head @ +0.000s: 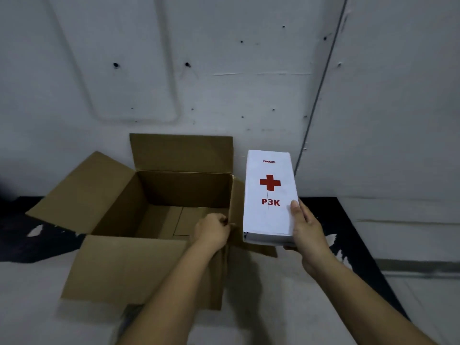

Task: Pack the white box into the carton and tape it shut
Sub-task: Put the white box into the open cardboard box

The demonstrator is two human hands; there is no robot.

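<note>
So the white box (pixel 270 195) is being held up in the air just off the carton's right wall, not inside yet. Its printed face (red cross, P3K) is pointing up at the camera and the long axis is running away from the person, text reading upright from the near end.

The right hand (pixel 307 227) is gripping its near right corner, thumb on top and fingers wrapped under. That looks like a one-handed carry grip so it can swing over the opening.

The left hand (pixel 211 230) is pinching the carton's right flap by the near right corner, probably holding it out of the way.

The carton (pixel 119 195) is sitting open and empty-looking on the grey floor (pixel 37 307), near the wall (pixel 224 70), its other flaps splayed out. No tape showing anywhere.
</note>
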